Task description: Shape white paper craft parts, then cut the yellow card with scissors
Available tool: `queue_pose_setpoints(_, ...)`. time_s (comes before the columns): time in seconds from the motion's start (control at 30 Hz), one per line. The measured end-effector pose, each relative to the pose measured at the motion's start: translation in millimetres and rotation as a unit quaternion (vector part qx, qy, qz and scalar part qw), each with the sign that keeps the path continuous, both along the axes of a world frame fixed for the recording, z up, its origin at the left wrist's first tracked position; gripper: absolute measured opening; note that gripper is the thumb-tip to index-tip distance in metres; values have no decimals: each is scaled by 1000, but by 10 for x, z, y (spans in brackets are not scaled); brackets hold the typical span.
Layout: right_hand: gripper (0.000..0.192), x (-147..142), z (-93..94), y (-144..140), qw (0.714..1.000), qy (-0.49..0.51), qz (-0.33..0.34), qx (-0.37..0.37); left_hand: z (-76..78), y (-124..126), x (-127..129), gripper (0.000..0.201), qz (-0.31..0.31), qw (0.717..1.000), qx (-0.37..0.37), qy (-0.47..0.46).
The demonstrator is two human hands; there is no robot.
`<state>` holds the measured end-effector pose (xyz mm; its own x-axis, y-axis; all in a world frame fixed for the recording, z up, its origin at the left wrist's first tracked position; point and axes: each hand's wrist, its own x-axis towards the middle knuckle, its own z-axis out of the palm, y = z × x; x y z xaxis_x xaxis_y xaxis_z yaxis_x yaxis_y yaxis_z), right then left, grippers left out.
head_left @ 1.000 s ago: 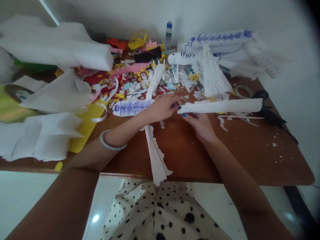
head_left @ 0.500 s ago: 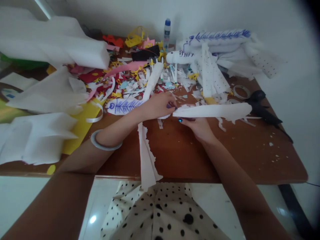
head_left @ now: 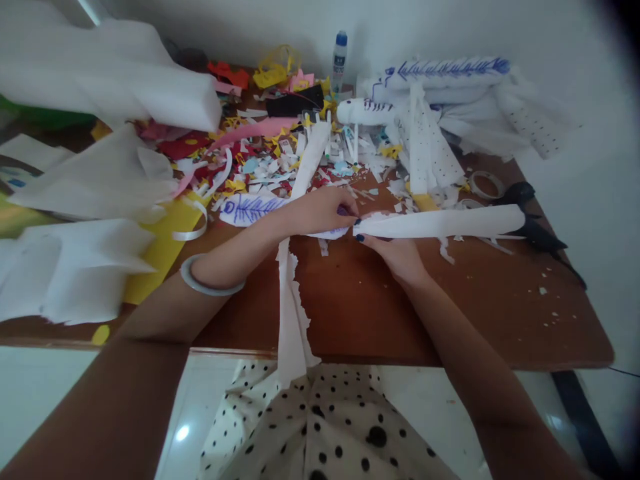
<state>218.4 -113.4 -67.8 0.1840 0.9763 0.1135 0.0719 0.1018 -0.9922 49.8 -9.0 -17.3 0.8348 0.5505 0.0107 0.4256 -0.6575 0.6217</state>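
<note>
Ref. item: white strip (head_left: 445, 222), over tabletop (head_left: 390, 327). R hand (head_left: 404, 259): holds strip near its L end, thumb at lower edge. L hand (head_left: 325, 208): fingertips narrow at strip's L end; grip, can't tell. Fishbone-marked pc. (head_left: 253, 209): L of strip, partly hidden by L forearm (head_left: 250, 250).

Straight beyond your left hand (head_left: 327, 212), you had a blue-capped bottle (head_left: 340, 63) upright near the wall (head_left: 320, 27). Between the two, slightly leftward: a heap of coloured scraps (head_left: 273, 170), with a dark strip (head_left: 295, 101) at its far side. Left of that hand you had a yellow sheet (head_left: 163, 253); farther left and beyond, a bulky white roll (head_left: 150, 93). A yellow disc (head_left: 101, 335) lay left and nearer you, by the table's front edge. Beyond and right of your right hand (head_left: 403, 257): a tape ring (head_left: 486, 185), a crumpled black item (head_left: 543, 235) just past it. Pale flecks (head_left: 544, 291) dotted the tabletop (head_left: 500, 320) farther right.
</note>
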Motion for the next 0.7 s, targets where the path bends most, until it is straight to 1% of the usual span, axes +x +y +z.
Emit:
queue_pose_setpoints(0.17, 23, 12, -11, 36, 997, -63, -3, 45, 29, -43, 22, 29, 0, 1000, -8, 6)
queue_pose_setpoints(0.23, 24, 16, -9, 31, 996, -75, -7, 45, 16, -48, 29, 29, -2, 1000, -10, -2)
queue_pose_setpoints(0.4, 25, 22, -54, 2, 999, -34, -5, 13, -20, -49, 31, 27, 1, 1000, -6, -16)
queue_pose_setpoints(0.53, 23, 15, -97, 5, 1000, 19, 16, -13, -9, -24, 1, 29, -37, 999, -9, 12)
queue_pose_setpoints(0.6, 20, 19, -109, 11, 999, 26, 22, -8, 4, -12, -11, 31, -48, 998, -15, 27)
queue_pose_setpoints(0.7, 15, 43, -117, 19, 999, -11, 21, 21, 30, -10, -12, 35, -46, 998, -34, 19)
